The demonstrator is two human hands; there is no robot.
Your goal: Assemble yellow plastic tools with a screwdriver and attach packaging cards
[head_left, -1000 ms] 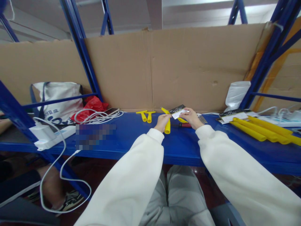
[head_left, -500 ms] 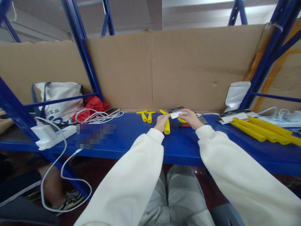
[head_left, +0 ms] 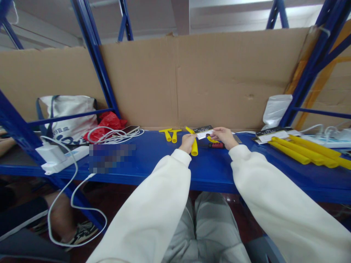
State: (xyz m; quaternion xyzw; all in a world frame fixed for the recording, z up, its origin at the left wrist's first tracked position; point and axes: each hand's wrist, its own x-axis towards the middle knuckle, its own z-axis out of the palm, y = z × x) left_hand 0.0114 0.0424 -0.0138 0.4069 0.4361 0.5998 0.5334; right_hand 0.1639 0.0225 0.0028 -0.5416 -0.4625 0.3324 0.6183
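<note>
"Pinching the right end of a small black-and-white card (head_left: 203, 133), is that the person's right hand (head_left: 222, 136)?"

"It is. That grip is fastened on the card, thumb and fingers together, and the card is raised over the blue worktop (head_left: 153, 159), between the two hands."

"And the left hand (head_left: 188, 142)?"

"Its grip is clenched about the middle of a slim yellow tool (head_left: 194, 149). The tool's narrow end pokes out past the fingers, toward the cardboard panel (head_left: 219, 80), and its round handle end points back to the person. The left fingertips sit at the card's left edge; whether they press on it too, one cannot tell."

"What lies just beyond?"

"A curved yellow piece (head_left: 211, 140) shows below the card, partly hidden. Beside it, under the right hand, rests a red-and-black tool (head_left: 216, 145), and a flat grey piece (head_left: 237, 138) is just to the right of that hand."

"The others?"

"Two T-shaped yellow tools (head_left: 174, 136) lie side by side, left of the left hand. Well off to the right, several yellow tubes (head_left: 315, 155) lie together by more black-and-white cards (head_left: 274, 135), with a white pouch (head_left: 276, 109) standing behind. At the far left are a tote bag (head_left: 71, 122) and a red bag (head_left: 106, 126)."
</note>
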